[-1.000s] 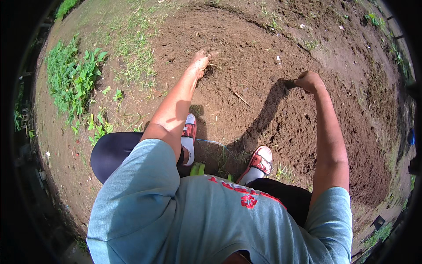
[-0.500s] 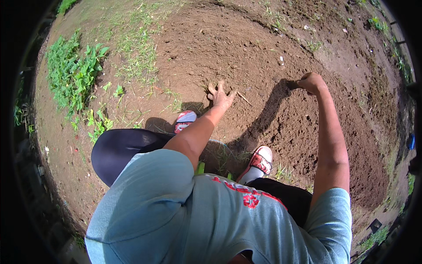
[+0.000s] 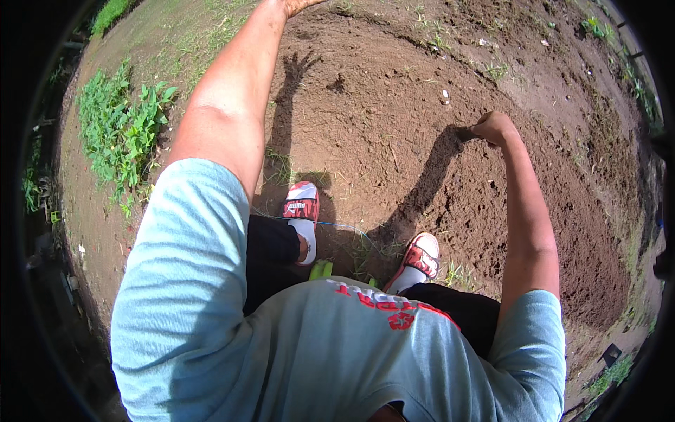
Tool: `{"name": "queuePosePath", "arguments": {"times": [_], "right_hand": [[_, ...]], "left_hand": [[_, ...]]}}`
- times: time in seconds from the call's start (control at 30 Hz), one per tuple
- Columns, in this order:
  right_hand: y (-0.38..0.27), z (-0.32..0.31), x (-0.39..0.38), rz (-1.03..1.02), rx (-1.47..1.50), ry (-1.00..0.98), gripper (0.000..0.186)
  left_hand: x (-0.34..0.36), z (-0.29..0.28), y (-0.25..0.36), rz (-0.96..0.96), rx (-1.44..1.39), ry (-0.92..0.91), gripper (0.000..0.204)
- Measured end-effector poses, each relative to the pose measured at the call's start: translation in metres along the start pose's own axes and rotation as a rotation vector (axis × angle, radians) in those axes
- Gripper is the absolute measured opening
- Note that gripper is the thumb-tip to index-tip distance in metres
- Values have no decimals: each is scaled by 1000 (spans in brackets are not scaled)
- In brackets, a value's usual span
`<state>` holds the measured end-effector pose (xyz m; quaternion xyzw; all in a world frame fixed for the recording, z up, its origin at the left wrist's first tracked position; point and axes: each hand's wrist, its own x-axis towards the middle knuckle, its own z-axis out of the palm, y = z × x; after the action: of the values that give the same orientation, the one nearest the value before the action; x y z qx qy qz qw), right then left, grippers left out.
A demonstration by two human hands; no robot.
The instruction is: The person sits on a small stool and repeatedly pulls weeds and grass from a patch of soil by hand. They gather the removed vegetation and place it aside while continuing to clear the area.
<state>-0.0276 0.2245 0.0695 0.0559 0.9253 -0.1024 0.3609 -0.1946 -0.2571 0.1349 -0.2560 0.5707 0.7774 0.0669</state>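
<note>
From 11 round to 4 o'clock spreads a broad bed of loose, crumbly brown soil point(image 3: 394, 91), with leafy green plants point(image 3: 116, 130) beyond its edge at 10 o'clock. The left hand point(image 3: 302, 5), just short of 12 and cut off by the view's upper edge, looks raised and released, empty as far as it shows: its shadow point(image 3: 297, 67) has splayed fingers. At 2 o'clock the right hand point(image 3: 494, 129) is clenched round a short dark tool point(image 3: 465, 133) that seems to meet the soil; its kind I cannot make out. Between 1 and 2 lies a small white scrap point(image 3: 446, 97). For working this soil well, I judge a firm right grip and light, even pressure from spread left fingers best.
</note>
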Motion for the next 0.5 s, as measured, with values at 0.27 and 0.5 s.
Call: {"name": "queuePosePath", "arguments": {"times": [0.27,0.5], "right_hand": [[-3,-3,-5,25,73,-3,30],[-4,-2,-5,1,29,52,30]], "left_hand": [[-55,43,-207,-70,1608,34,77],[-104,-18,-356,60,131,273,41]]}}
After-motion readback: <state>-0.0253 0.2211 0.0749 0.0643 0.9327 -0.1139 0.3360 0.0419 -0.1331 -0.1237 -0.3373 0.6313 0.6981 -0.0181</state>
